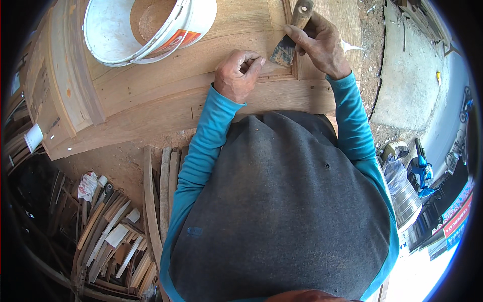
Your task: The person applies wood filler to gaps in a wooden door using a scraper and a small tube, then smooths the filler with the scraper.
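- The right hand (324,45) grips the scraper (285,50), thumb against the side of the handle near the blade.
- The scraper slants down from that grip, its blade toward the body, over the door (166,85) beside a raised strip (295,66); whether its edge touches the wood, I cannot tell.
- The left hand (236,75) is curled just left of the blade, thumb against the forefinger; whether it pinches anything, I cannot tell.
- The bucket (204,25) sits left of the scraper grip, beyond the left hand; a white nozzle (352,46) pokes out just right of the grip.
- To work well here, I'd keep the blade low and its edge flat, press lightly along the strip so the corner doesn't gouge, and hold the left fingers clear of the edge.
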### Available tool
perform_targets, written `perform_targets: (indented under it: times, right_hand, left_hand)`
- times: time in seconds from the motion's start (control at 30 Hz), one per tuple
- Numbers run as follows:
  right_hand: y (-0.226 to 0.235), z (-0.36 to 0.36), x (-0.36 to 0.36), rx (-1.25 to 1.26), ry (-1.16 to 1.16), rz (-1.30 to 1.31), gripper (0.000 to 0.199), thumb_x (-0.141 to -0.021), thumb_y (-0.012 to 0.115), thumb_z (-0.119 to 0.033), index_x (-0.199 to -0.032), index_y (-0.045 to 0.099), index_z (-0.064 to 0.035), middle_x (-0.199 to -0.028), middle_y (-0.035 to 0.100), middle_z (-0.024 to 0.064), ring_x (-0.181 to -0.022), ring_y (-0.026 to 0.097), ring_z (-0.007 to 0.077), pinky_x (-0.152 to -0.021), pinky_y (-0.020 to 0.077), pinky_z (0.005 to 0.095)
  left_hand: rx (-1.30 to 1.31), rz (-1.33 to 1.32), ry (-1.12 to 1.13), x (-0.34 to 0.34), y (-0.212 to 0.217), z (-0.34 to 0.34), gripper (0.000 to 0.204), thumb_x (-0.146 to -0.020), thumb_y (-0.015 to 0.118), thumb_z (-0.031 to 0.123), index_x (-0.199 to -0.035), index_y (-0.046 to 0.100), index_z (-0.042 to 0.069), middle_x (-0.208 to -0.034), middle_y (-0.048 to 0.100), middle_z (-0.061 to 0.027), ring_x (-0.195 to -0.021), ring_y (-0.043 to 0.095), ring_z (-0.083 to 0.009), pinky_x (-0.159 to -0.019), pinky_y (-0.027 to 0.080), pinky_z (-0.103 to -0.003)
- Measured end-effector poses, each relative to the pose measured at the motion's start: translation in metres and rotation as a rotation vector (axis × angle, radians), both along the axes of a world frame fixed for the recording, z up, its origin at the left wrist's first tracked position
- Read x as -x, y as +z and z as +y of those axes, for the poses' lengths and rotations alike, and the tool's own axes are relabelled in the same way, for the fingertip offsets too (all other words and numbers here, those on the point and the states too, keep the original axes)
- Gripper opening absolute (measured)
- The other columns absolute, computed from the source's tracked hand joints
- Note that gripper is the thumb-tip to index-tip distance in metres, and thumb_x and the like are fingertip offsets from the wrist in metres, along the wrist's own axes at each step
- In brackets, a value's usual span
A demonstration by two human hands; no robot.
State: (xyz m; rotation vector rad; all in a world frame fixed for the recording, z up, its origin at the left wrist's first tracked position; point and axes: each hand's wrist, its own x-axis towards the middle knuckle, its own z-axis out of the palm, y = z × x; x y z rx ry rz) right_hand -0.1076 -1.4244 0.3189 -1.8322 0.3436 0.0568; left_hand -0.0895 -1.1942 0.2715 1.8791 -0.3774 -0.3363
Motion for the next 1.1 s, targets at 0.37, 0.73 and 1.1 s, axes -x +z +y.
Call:
perform_targets:
  times: [0.37,0.73,1.1]
  right_hand:
    - [0.017,0.021,0.072,-0.136,-0.399,-0.188,0.011,-0.092,0.076,-0.007,-0.096,0.070,0.0022,-0.090,0.071,0.0072,-0.068,0.069,0.0128,-0.061,0.0569,0.0249]
    - [0.000,0.033,0.090,-0.120,-0.495,-0.104,0.020,-0.092,0.076,-0.008,-0.104,0.066,0.0051,-0.082,0.073,0.0092,-0.072,0.072,0.0140,-0.066,0.0591,0.0264]
    - [-0.001,0.035,0.095,0.051,-0.436,-0.095,0.018,-0.090,0.077,-0.005,-0.102,0.068,0.0040,-0.080,0.074,0.0070,-0.074,0.072,0.0114,-0.065,0.0556,0.0243]
  left_hand:
    - [0.018,0.014,0.013,0.000,-0.004,0.000,0.013,-0.092,0.076,0.010,-0.098,0.071,-0.001,-0.078,0.071,-0.0032,-0.069,0.063,-0.0066,-0.063,0.052,-0.025]
    - [0.040,0.055,-0.008,-0.002,-0.004,0.002,0.015,-0.094,0.075,0.012,-0.100,0.071,-0.001,-0.078,0.070,-0.0015,-0.069,0.061,-0.0054,-0.063,0.051,-0.023]
    - [0.040,0.061,-0.014,-0.001,-0.008,0.003,0.016,-0.095,0.075,0.014,-0.101,0.071,-0.001,-0.077,0.069,-0.0005,-0.067,0.060,-0.0046,-0.060,0.049,-0.023]
